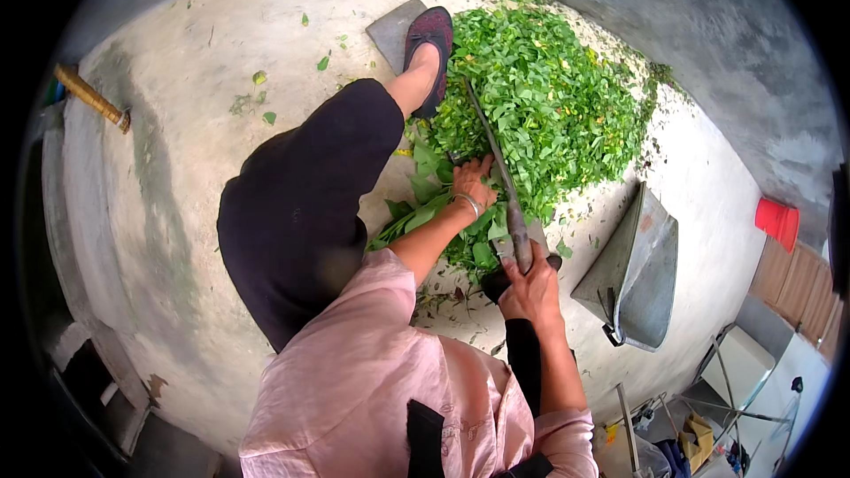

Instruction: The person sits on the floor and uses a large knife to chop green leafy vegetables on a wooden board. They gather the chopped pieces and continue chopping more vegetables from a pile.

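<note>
My right hand point(533, 289) grips the rear end of a long dark knife-like lever point(495, 139), probably a hinged chopping blade. It slants away from me, and its far tip reaches the edge of a heap of chopped green leaves point(551, 86). Close to the left side of this lever, my left hand point(473, 180), with a bangle at the wrist, holds down a bunch of whole leafy stems point(425, 209). The stems trail back toward my lap. Beneath the leaves a grey board or base point(536, 234) shows only in part.
My left foot in a dark patterned shoe point(430, 56) rests against the heap, beside a grey slab point(392, 33). At right lies a metal scoop point(654, 292), with a red bucket point(777, 224) by the wall. A bamboo piece point(93, 96) sits far left; clutter point(697, 438) fills the lower right.
</note>
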{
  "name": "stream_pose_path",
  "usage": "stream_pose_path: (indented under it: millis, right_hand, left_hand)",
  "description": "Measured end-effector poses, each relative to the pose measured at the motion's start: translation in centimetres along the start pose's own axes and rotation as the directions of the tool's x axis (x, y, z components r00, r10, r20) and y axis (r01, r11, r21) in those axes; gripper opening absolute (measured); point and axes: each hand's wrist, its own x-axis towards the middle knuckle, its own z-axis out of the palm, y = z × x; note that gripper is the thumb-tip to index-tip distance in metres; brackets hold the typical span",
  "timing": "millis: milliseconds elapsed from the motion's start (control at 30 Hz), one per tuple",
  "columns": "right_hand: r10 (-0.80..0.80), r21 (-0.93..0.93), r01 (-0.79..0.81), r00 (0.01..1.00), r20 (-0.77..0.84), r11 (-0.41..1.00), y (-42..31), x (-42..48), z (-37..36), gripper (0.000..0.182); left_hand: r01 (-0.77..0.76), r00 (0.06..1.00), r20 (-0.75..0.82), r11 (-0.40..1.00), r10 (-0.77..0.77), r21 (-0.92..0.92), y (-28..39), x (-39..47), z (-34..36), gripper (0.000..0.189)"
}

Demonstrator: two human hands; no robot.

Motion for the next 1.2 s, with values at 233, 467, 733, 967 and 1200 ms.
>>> stream_pose_path:
  millis: [233, 467, 733, 967, 1200]
  right_hand:
    - [0.034, -0.161, -0.056, 0.990, -0.134, 0.985, 6.7, 2.6, 2.8, 0.049]
    - [-0.015, -0.028, 0.013, 0.998, -0.061, 1.000, -1.0, -1.0, 0.6, 0.050]
    - [0.059, -0.224, -0.093, 0.986, -0.155, 0.970, 9.8, 6.0, 3.4, 0.059]
    - [-0.025, -0.059, 0.020, 0.997, -0.074, 0.998, -0.8, -0.6, 0.7, 0.055]
    - [0.031, -0.078, -0.041, 0.992, -0.125, 0.996, 2.5, 0.9, 1.3, 0.044]
  left_hand:
    - [0.050, 0.997, 0.058, 0.992, -0.043, -0.112, 1.8, 2.1, -0.7, 0.074]
    - [-0.014, 0.997, 0.076, 1.000, 0.014, -0.002, 0.6, 0.4, 1.3, 0.060]
    - [0.062, 0.998, -0.010, 0.989, -0.064, -0.137, 1.8, 2.8, 0.0, 0.075]
    - [-0.007, 0.936, 0.352, 0.996, -0.024, 0.084, 1.7, 4.0, -0.4, 0.062]
    - [-0.084, 0.952, -0.294, 0.996, 0.085, 0.015, 1.2, 1.0, -2.2, 0.048]
